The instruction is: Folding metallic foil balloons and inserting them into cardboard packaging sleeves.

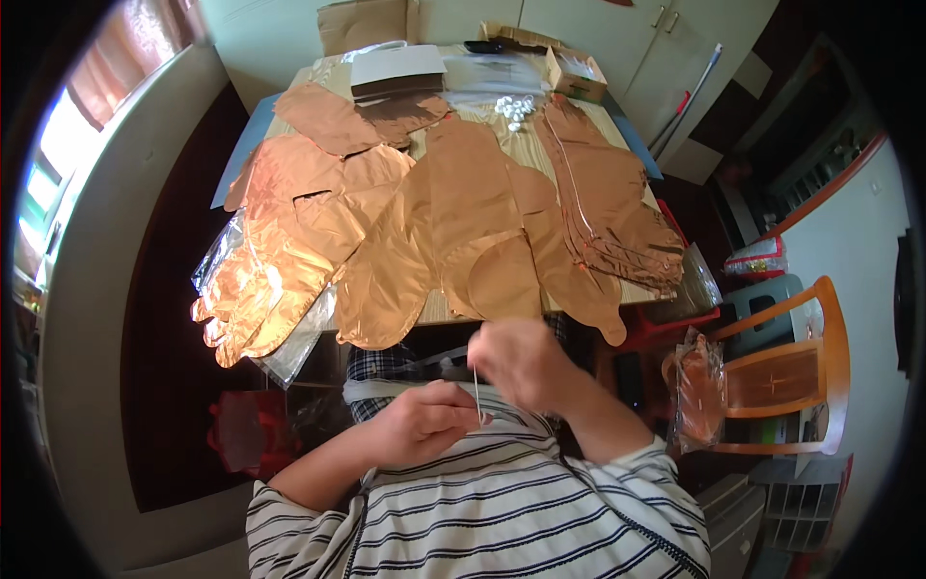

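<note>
My left hand [424, 422] is held in front of my striped shirt, its fingers pinched on the lower end of a thin white string [476, 394]. Above it and to the right, my right hand [526, 365] is closed on the upper end, slightly blurred, so the string runs taut and nearly upright between them. Just beyond my hands, a flat copper-coloured foil balloon [473, 212] lies on the table, its near edge hanging over the front. More flat foil balloons lie to the left [309, 203] and in a stack to the right [603, 183], with white strings across them.
At the back of the wooden table [473, 106] are a white-topped box [397, 69], small white spool-like pieces [516, 108], clear plastic bags [492, 75] and an open cardboard box [576, 75]. A wooden chair [776, 372] stands at the right, a wrapped copper-coloured pack [699, 391] beside it.
</note>
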The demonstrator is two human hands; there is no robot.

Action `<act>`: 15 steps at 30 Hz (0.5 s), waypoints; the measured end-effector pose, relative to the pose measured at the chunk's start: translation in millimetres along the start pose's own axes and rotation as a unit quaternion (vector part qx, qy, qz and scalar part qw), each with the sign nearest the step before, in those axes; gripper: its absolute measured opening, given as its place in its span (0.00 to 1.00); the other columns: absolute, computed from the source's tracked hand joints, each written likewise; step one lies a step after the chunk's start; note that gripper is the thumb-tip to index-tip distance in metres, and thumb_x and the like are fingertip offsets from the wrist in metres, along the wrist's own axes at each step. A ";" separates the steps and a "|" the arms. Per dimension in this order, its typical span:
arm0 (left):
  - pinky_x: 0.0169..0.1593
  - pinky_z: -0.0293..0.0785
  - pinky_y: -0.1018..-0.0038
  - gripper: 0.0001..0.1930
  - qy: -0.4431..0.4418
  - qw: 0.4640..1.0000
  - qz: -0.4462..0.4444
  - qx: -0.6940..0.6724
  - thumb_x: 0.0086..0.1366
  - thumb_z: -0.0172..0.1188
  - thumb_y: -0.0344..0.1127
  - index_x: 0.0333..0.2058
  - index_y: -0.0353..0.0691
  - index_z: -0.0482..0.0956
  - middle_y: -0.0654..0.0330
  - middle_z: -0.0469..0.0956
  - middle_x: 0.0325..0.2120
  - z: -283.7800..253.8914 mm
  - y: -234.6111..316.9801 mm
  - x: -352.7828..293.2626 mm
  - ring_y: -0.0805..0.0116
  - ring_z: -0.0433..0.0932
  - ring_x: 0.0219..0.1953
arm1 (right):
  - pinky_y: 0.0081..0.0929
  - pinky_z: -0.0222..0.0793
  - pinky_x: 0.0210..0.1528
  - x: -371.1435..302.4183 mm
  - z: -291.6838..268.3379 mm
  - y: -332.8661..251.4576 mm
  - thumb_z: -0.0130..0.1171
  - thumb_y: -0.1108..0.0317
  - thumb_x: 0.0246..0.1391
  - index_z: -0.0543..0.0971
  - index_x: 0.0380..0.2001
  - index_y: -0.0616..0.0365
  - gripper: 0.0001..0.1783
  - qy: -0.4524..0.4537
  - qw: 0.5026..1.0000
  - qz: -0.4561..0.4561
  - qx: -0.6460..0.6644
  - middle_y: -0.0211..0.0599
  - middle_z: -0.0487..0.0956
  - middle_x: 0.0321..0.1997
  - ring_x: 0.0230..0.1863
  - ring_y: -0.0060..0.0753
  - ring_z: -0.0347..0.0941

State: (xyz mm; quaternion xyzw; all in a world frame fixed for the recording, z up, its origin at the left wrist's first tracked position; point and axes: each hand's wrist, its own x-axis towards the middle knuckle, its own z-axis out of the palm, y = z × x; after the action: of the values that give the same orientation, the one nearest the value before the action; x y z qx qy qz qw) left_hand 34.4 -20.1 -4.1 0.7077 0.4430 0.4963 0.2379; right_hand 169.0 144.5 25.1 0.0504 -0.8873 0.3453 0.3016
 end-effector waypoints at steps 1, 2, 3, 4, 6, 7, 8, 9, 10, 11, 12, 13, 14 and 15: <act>0.40 0.79 0.67 0.12 0.011 0.999 0.001 -0.037 0.55 0.66 0.19 0.39 0.36 0.85 0.58 0.80 0.31 -16.1 4.3 5.4 0.63 0.81 0.34 | 0.37 0.72 0.29 -10.4 8.2 10.2 0.60 0.69 0.54 0.75 0.29 0.58 0.05 -0.027 1.000 -0.004 -0.007 0.40 0.74 0.24 0.25 0.46 0.75; 0.39 0.79 0.69 0.12 0.089 0.994 0.024 0.055 0.54 0.66 0.20 0.38 0.37 0.85 0.58 0.80 0.32 -25.0 -3.5 7.0 0.63 0.81 0.34 | 0.37 0.72 0.29 -19.0 17.5 19.3 0.60 0.70 0.55 0.75 0.29 0.57 0.05 -0.052 0.998 -0.008 -0.016 0.39 0.75 0.25 0.26 0.45 0.75; 0.39 0.79 0.69 0.12 0.126 0.985 -0.040 0.107 0.54 0.66 0.19 0.38 0.36 0.85 0.58 0.81 0.32 -36.1 -8.8 10.1 0.62 0.81 0.34 | 0.37 0.72 0.29 -28.3 25.9 6.2 0.60 0.70 0.55 0.75 0.29 0.57 0.05 -0.083 0.994 -0.017 0.066 0.38 0.75 0.25 0.26 0.44 0.75; 0.39 0.79 0.69 0.12 0.162 0.969 -0.104 0.157 0.54 0.66 0.19 0.39 0.35 0.85 0.57 0.81 0.33 -42.2 -12.4 12.1 0.62 0.82 0.34 | 0.37 0.71 0.29 -35.5 30.5 -10.9 0.60 0.69 0.55 0.75 0.29 0.56 0.05 -0.113 0.982 -0.026 0.147 0.38 0.75 0.25 0.26 0.43 0.76; 0.40 0.79 0.70 0.13 0.046 0.991 -0.070 0.105 0.56 0.63 0.17 0.40 0.36 0.85 0.55 0.80 0.35 -19.6 -23.3 -0.4 0.61 0.81 0.37 | 0.38 0.71 0.30 -18.6 14.7 -9.7 0.61 0.67 0.55 0.76 0.29 0.56 0.06 -0.044 0.992 -0.064 0.100 0.38 0.76 0.26 0.27 0.45 0.75; 0.40 0.78 0.70 0.13 0.023 0.998 -0.061 0.025 0.56 0.64 0.18 0.40 0.36 0.85 0.55 0.80 0.35 -8.4 -17.5 -5.1 0.61 0.81 0.37 | 0.38 0.71 0.30 -8.5 8.4 3.2 0.60 0.67 0.56 0.76 0.29 0.55 0.06 -0.013 0.998 -0.011 0.061 0.39 0.76 0.25 0.27 0.46 0.75; 0.40 0.78 0.71 0.14 -0.007 0.997 -0.049 -0.061 0.55 0.65 0.18 0.41 0.37 0.85 0.55 0.80 0.36 -3.6 -6.2 -2.1 0.61 0.80 0.38 | 0.39 0.71 0.31 -5.4 5.2 11.9 0.60 0.67 0.57 0.76 0.29 0.55 0.06 0.022 0.998 0.048 0.018 0.39 0.75 0.25 0.27 0.47 0.75; 0.38 0.78 0.71 0.16 0.001 0.999 -0.029 0.018 0.53 0.65 0.18 0.41 0.36 0.85 0.54 0.80 0.36 -18.9 -1.7 7.5 0.60 0.81 0.36 | 0.39 0.71 0.31 -11.3 14.1 20.7 0.58 0.66 0.59 0.75 0.29 0.55 0.06 0.010 0.992 0.125 0.022 0.40 0.75 0.24 0.27 0.48 0.75; 0.37 0.78 0.71 0.16 0.067 0.992 -0.044 0.094 0.52 0.64 0.16 0.41 0.37 0.85 0.53 0.80 0.35 -27.8 -4.5 10.4 0.60 0.81 0.33 | 0.39 0.71 0.31 -26.0 26.0 19.2 0.58 0.66 0.58 0.75 0.29 0.54 0.07 -0.038 0.998 0.054 0.017 0.40 0.75 0.24 0.27 0.48 0.75; 0.36 0.78 0.71 0.16 0.100 0.987 -0.071 0.104 0.52 0.64 0.16 0.40 0.37 0.85 0.53 0.80 0.35 -36.2 -14.6 12.2 0.59 0.81 0.32 | 0.39 0.71 0.31 -33.5 30.9 5.2 0.59 0.67 0.57 0.75 0.28 0.54 0.06 -0.090 0.992 0.044 0.080 0.40 0.75 0.25 0.27 0.48 0.75; 0.35 0.78 0.70 0.16 0.136 0.978 -0.104 0.116 0.52 0.64 0.16 0.40 0.37 0.85 0.53 0.80 0.34 -36.7 -23.4 7.1 0.58 0.80 0.30 | 0.40 0.71 0.31 -35.3 31.1 -12.4 0.59 0.67 0.56 0.75 0.28 0.54 0.05 -0.145 0.978 0.033 0.149 0.40 0.76 0.26 0.27 0.47 0.75; 0.37 0.78 0.71 0.14 0.098 0.985 -0.077 0.116 0.53 0.65 0.18 0.39 0.35 0.85 0.53 0.80 0.34 -24.7 -38.0 -3.9 0.58 0.80 0.32 | 0.39 0.71 0.32 -25.8 19.3 -12.8 0.60 0.68 0.56 0.75 0.28 0.54 0.05 -0.098 0.988 -0.026 0.119 0.40 0.75 0.25 0.28 0.47 0.76; 0.39 0.78 0.71 0.13 0.037 0.994 -0.070 0.075 0.54 0.64 0.17 0.39 0.35 0.84 0.53 0.80 0.34 -12.7 -31.2 -5.7 0.58 0.81 0.35 | 0.39 0.72 0.32 -12.8 6.0 -1.7 0.60 0.68 0.58 0.75 0.28 0.56 0.07 -0.067 0.990 -0.020 0.120 0.40 0.75 0.25 0.28 0.47 0.76; 0.40 0.78 0.71 0.13 0.019 0.997 -0.069 0.010 0.54 0.64 0.17 0.38 0.35 0.84 0.53 0.81 0.34 -6.2 -18.7 -0.9 0.58 0.81 0.36 | 0.38 0.71 0.30 -6.4 2.2 10.0 0.59 0.69 0.59 0.75 0.29 0.57 0.06 -0.028 0.995 0.035 0.085 0.40 0.75 0.25 0.27 0.47 0.74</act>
State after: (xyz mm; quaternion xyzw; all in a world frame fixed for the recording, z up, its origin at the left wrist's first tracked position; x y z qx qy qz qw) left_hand 21.3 -12.2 -16.6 0.6682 0.5002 0.4874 0.2563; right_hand 170.1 149.9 14.3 0.0543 -0.8639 0.4287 0.2588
